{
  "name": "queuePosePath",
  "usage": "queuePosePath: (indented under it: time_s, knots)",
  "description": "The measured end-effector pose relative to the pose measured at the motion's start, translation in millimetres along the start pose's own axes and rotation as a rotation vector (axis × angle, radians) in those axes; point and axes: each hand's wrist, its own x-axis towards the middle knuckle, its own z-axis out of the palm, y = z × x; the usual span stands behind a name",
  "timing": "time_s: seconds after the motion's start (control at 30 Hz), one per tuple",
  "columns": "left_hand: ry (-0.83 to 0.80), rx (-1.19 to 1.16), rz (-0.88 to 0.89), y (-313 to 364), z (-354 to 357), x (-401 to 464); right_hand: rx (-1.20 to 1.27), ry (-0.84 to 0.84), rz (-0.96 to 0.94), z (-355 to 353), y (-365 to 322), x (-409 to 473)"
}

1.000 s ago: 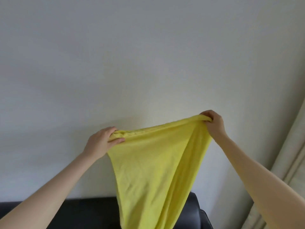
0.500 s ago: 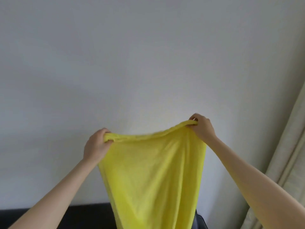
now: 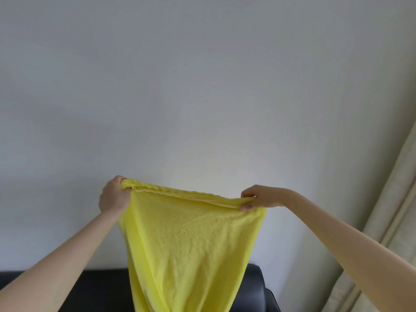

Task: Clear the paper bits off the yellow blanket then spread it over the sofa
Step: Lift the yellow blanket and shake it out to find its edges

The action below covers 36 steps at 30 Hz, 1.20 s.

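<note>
The blanket is pinched at its top edge by the left hand and right hand, held high so it hangs open above the sofa for spreading

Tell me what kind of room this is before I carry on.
Most likely a home living room. A black sofa stands against a plain pale wall, and a cream curtain hangs at the right. Both hands hold up the yellow blanket.
</note>
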Motion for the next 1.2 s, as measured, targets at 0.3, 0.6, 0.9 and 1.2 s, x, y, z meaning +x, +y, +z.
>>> queuePosePath:
  time_s: [0.3, 0.6, 0.9, 1.2]
  knots:
    - [0.022, 0.026, -0.081, -16, -6, 5, 0.031, 0.003, 0.046, -2, -3, 11]
    - [0.022, 0.051, -0.091, -21, 4, 9, 0.216, -0.013, -0.166, -6, -14, 27]
    - [0.019, 0.051, -0.126, -5, 21, 21, -0.258, -0.015, 0.062, -26, -5, 25]
    - [-0.022, 0.064, -0.137, -10, 37, 22, 0.190, 0.143, 0.089, -34, 24, 25]
